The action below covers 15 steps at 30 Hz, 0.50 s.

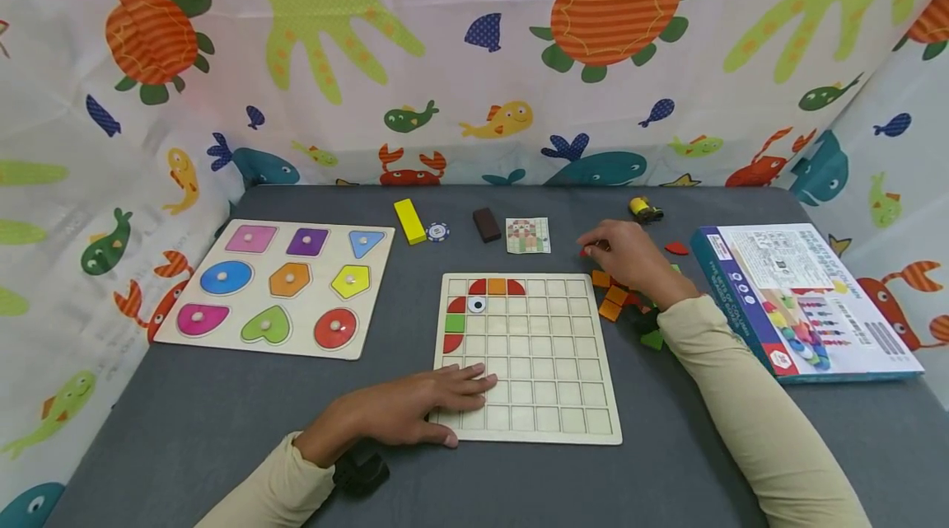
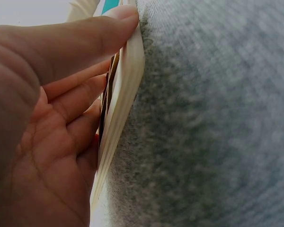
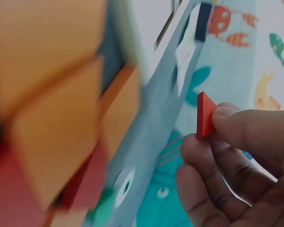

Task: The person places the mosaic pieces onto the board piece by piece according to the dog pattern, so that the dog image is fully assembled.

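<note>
- Right hand (image 1: 636, 260): pinches a red tile (image 3: 206, 116) between thumb and fingertips; holds it just right of the upper right corner of the grid board.
- Left hand (image 1: 408, 404): rests unclenched, with fingers extended, on the lower left part of the grid board; touches its edge with the thumb.
- Grid board (image 1: 530, 376): lies flat on the grey table (image 1: 222, 421); carries red, orange and green tiles and one white tile with a dark dot (image 1: 477, 305), all toward the upper left corner.
- Orange tiles (image 1: 611, 302) and green tiles (image 1: 652, 339): lie loose beside the right edge of the board, below the right hand.
- Printed card (image 1: 528, 235): lies just beyond the board, beside a dark brown block (image 1: 486, 225).
- Shape puzzle (image 1: 302, 330): lies to the left, near a yellow block (image 1: 410, 221) and a round chip (image 1: 437, 231).
- Box (image 1: 808, 297): lies flat at the far right.
- Small yellow toy (image 1: 643, 208): sits beyond the right hand.
</note>
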Each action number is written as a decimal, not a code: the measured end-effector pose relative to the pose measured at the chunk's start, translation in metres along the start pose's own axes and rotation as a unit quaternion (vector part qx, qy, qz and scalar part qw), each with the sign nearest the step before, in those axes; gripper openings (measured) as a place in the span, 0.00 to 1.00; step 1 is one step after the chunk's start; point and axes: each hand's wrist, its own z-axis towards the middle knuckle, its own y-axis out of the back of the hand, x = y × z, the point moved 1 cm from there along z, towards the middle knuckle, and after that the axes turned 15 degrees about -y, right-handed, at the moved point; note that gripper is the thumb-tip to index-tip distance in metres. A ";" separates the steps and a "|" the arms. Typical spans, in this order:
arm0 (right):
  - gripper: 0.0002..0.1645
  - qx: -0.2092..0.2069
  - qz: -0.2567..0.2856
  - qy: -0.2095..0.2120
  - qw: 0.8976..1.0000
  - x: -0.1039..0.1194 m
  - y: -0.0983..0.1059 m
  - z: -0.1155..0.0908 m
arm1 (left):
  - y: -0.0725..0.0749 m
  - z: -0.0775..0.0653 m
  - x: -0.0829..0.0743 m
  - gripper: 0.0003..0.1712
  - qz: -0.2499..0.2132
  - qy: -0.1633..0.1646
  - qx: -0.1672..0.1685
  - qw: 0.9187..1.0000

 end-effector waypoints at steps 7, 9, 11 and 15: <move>0.14 0.019 0.031 0.025 0.999 0.028 -0.015 0.002 | -0.001 0.000 0.000 0.37 0.002 -0.002 0.001 1.000; 0.14 0.025 0.037 0.025 0.999 0.034 -0.020 0.003 | -0.001 0.000 0.000 0.37 0.002 -0.005 0.001 1.000; 0.13 0.031 0.041 0.028 0.998 0.040 -0.024 0.005 | -0.001 0.001 0.000 0.37 0.003 -0.006 0.000 1.000; 0.12 0.051 0.046 0.039 0.997 0.052 -0.032 0.008 | 0.000 0.001 0.000 0.37 0.002 -0.003 -0.001 1.000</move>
